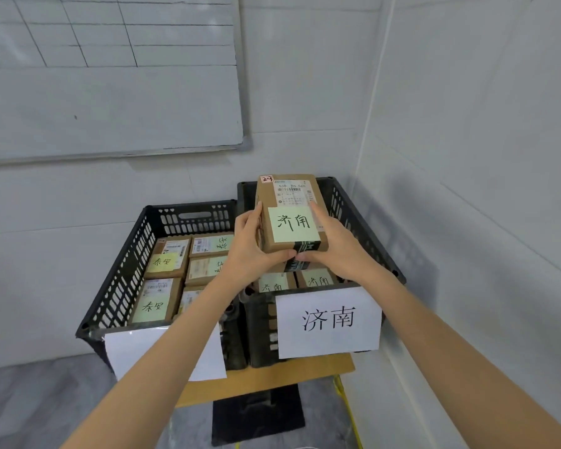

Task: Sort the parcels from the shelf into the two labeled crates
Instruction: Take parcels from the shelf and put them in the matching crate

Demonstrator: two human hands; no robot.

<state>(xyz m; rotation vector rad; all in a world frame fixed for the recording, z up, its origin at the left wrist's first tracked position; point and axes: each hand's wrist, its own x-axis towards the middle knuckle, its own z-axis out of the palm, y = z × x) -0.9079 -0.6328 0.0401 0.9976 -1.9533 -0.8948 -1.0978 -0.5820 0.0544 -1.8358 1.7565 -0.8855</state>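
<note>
Head view: I grip one brown parcel (290, 215) with both hands, above the right crate (353, 218). My left hand (251, 251) curls round its left side and near end. My right hand (334, 247) curls round its right side, and the fingertips of both hands almost meet under the near edge.

The two black crates stand side by side, touching, on a wooden table (272, 380) whose front edge lies just below their paper labels. The right crate sits in the room's corner, with the side wall (467, 157) near its right rim. The left crate (123, 273) has open floor to its left.

Two parcels (314, 280) lie under my hands at the right crate's near end.

The held parcel's long axis runs away from me, far end raised. Its top face is turned toward me, and the green note (293, 226) on it reads upright.
</note>
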